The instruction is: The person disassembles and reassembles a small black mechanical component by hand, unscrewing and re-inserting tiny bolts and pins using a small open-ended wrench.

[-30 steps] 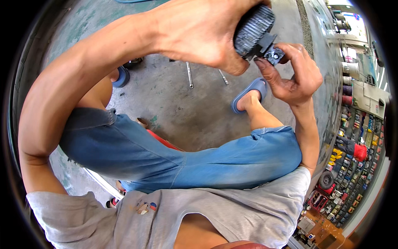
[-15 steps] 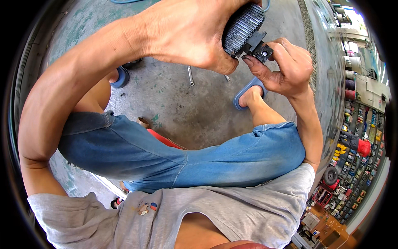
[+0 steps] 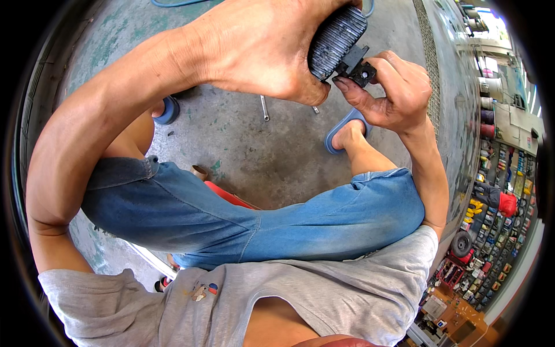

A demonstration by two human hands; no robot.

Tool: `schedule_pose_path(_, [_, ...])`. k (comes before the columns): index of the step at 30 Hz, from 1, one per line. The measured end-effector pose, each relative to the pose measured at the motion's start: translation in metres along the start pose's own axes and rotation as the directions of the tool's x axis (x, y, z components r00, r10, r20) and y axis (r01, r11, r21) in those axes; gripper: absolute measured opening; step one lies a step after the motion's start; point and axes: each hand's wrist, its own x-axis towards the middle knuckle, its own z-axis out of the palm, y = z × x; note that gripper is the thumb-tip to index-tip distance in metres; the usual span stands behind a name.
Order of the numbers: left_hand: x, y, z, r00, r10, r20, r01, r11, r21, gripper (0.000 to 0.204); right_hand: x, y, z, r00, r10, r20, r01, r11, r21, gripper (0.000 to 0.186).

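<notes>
At the top of the head view, my left hand (image 3: 272,52) is wrapped round a black ridged part (image 3: 338,41), rounded and greasy-looking, with close parallel ribs. Its far end is hidden by the hand. My right hand (image 3: 396,89) pinches a small black block (image 3: 362,74) with a hole in it between thumb and fingers. That block sits against a black bracket-like piece (image 3: 352,59) at the ridged part's lower right; whether they are joined I cannot tell. Dark grime marks my right thumb.
On the concrete floor (image 3: 254,156) below my hands lie a wrench (image 3: 265,108) and another silver tool end (image 3: 315,110). A brown cardboard tube (image 3: 199,172) and a red object (image 3: 228,195) show by my legs. Packed shelves (image 3: 503,231) and a wheel (image 3: 462,244) stand right.
Both hands and the parts have shifted slightly left. The small block has turned a little and sits slightly lower against the ridged part; both grips stay the same.
</notes>
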Motion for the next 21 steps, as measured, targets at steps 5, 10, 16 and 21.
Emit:
schedule_pose_path(5, [-0.001, 0.000, -0.002, 1.000, 0.008, 0.000, -0.008, 1.000, 0.021, 0.078, 0.001, -0.001, 0.002, 1.000, 0.002, 0.002, -0.002, 1.000, -0.006, 0.043])
schedule_pose_path(10, [-0.001, 0.006, -0.004, 0.999, -0.031, 0.026, 0.030, 0.999, 0.019, 0.079, 0.000, -0.001, 0.002, 1.000, 0.005, 0.004, -0.005, 1.000, -0.004, 0.042])
schedule_pose_path(16, [-0.002, -0.003, -0.002, 1.000, 0.003, 0.005, -0.003, 1.000, -0.007, 0.080, 0.003, -0.002, 0.002, 1.000, -0.001, 0.016, 0.001, 0.999, -0.033, 0.044])
schedule_pose_path(21, [-0.001, 0.008, -0.004, 1.000, 0.001, 0.011, -0.002, 0.998, 0.063, 0.081, 0.001, -0.002, 0.000, 0.999, 0.000, 0.034, 0.002, 0.998, -0.057, 0.045])
